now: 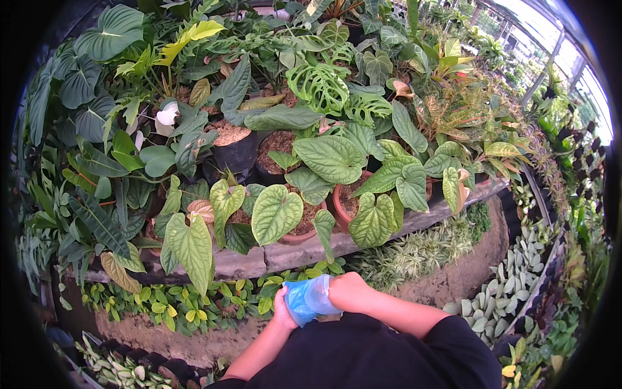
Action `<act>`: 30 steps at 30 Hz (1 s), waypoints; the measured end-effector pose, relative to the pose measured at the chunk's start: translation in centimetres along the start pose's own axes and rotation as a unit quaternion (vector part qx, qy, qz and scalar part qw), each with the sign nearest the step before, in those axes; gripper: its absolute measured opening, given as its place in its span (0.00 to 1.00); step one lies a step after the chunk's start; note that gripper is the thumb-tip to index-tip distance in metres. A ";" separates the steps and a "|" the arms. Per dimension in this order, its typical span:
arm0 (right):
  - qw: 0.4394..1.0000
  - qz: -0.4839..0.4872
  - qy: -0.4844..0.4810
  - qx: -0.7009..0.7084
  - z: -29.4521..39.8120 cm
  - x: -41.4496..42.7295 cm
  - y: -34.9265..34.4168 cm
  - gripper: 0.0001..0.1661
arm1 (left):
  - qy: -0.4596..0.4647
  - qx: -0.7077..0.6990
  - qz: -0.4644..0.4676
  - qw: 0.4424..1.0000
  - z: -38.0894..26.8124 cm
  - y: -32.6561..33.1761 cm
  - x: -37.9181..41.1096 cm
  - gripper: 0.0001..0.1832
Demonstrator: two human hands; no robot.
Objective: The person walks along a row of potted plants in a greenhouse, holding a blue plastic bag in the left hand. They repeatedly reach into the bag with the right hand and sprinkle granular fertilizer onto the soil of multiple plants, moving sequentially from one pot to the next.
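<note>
In front of my dark shirt, my left hand (284,309) grips a clear plastic bag (306,299) with blue contents or a blue inner layer. My right hand (351,292) is at the bag's open right end. Its fingers are hidden there, so I cannot tell whether they hold anything. Beyond both hands runs a stone or concrete ledge (291,256) crowded with potted plants. Large heart-shaped, veined leaves (277,214) overhang its near edge. A terracotta-coloured pot (342,209) and a black pot (235,150) stand among the foliage.
Low yellow-green plants (189,306) and striped grassy plants (418,253) grow below the ledge. Bare ground (194,340) shows nearer me. Silvery-leaved plants (508,282) fill a bed on the right, and variegated plants (116,367) grow in black pots at lower left.
</note>
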State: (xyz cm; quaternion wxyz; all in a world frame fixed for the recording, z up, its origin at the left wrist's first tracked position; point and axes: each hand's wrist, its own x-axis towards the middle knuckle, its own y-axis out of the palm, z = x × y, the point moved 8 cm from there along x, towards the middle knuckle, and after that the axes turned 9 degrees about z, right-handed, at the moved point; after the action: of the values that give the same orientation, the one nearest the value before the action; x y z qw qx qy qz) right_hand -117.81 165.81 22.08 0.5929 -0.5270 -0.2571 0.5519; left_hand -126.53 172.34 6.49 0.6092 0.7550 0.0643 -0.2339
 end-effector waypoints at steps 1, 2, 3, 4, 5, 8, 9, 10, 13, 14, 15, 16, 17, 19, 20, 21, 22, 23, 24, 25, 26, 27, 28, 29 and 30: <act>1.000 -0.002 -0.006 -0.004 0.0 0.0 0.1 0.06 | -0.002 0.000 -0.004 1.000 0.0 0.0 0.0 0.36; 1.000 -0.004 -0.012 -0.008 -0.1 0.2 0.3 0.06 | -0.005 -0.001 -0.008 1.000 0.0 0.1 -0.1 0.36; 1.000 -0.006 -0.019 -0.012 0.0 0.2 0.4 0.06 | -0.007 -0.001 -0.012 1.000 0.0 0.2 -0.2 0.36; 1.000 -0.001 -0.019 -0.013 0.1 0.3 0.4 0.06 | -0.004 0.004 -0.011 1.000 -0.1 0.2 -0.2 0.35; 1.000 0.004 -0.019 -0.015 0.2 0.4 0.3 0.05 | -0.001 0.010 -0.011 1.000 -0.1 0.2 -0.2 0.35; 1.000 0.008 -0.017 -0.016 0.2 0.5 0.3 0.05 | 0.004 0.016 -0.006 1.000 -0.2 0.4 -0.1 0.35; 1.000 0.008 -0.016 -0.017 0.1 0.5 0.3 0.05 | 0.004 0.017 -0.003 1.000 -0.2 0.6 -0.1 0.35; 1.000 0.007 -0.020 -0.014 0.1 0.5 0.3 0.05 | 0.005 0.016 -0.003 1.000 -0.2 0.6 0.0 0.35; 1.000 0.000 -0.023 0.019 -0.4 0.5 0.3 0.06 | 0.008 0.012 -0.005 1.000 -0.3 0.7 0.2 0.35; 0.999 -0.003 -0.018 0.046 -0.7 0.5 0.3 0.06 | 0.010 0.010 -0.006 1.000 -0.4 0.7 0.3 0.35; 0.997 -0.006 -0.013 0.073 -1.0 0.5 0.3 0.06 | 0.012 0.008 -0.007 1.000 -0.4 0.6 0.3 0.35; 0.994 -0.004 -0.006 0.105 -1.7 0.6 0.5 0.06 | 0.016 0.010 -0.004 1.000 -0.5 0.7 0.4 0.35; 0.991 -0.001 0.001 0.136 -2.6 0.9 0.7 0.06 | 0.021 0.011 -0.002 1.000 -0.6 0.8 0.4 0.36; 0.968 -0.013 0.001 0.250 -4.1 1.0 -0.8 0.06 | 0.033 0.001 0.007 0.999 -0.8 1.1 0.4 0.37; 0.943 -0.025 -0.004 0.330 -4.8 0.9 -3.0 0.07 | 0.039 -0.012 0.013 0.999 -0.9 1.2 0.4 0.38; 0.912 -0.038 -0.008 0.407 -5.8 0.9 -4.7 0.07 | 0.045 -0.025 0.021 0.998 -0.9 1.4 0.4 0.39; 0.901 -0.059 0.014 0.429 -8.0 1.1 -5.1 0.08 | 0.047 -0.025 0.019 0.998 -0.9 1.5 0.2 0.39; 0.889 -0.078 0.036 0.449 -10.7 1.6 -5.0 0.09 | 0.050 -0.026 0.016 0.998 -1.0 1.5 -0.1 0.39; 0.888 -0.101 0.068 0.442 -13.5 2.3 -5.3 0.09 | 0.052 -0.028 0.015 0.998 -1.0 1.4 -0.2 0.39; 0.886 -0.124 0.099 0.436 -16.5 3.0 -5.5 0.08 | 0.051 -0.033 0.014 0.998 -0.9 1.1 -0.2 0.39; 0.919 -0.142 0.138 0.341 -19.3 4.0 -6.1 0.08 | 0.051 -0.040 0.013 0.998 -0.8 0.6 -0.3 0.39; 0.942 -0.158 0.175 0.240 -21.8 4.9 -6.5 0.07 | 0.049 -0.048 0.013 0.998 -0.6 0.2 -0.3 0.39; 0.949 -0.160 0.204 0.179 -24.0 5.8 -6.1 0.08 | 0.048 -0.047 0.003 0.998 -0.4 0.1 -0.4 0.39; 0.953 -0.162 0.230 0.115 -25.7 6.8 -5.7 0.08 | 0.048 -0.047 -0.006 0.998 -0.3 0.0 -0.7 0.39; 0.962 -0.130 0.230 0.071 -26.6 8.0 -4.9 0.08 | 0.050 -0.046 -0.017 0.998 -0.3 -0.2 -0.9 0.39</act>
State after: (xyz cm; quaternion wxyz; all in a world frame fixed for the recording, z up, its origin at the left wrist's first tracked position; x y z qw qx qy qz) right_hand -90.26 164.91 16.04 0.7385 -0.5584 -0.1396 0.3510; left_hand -127.30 172.80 6.76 0.6352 0.7358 0.1180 -0.2030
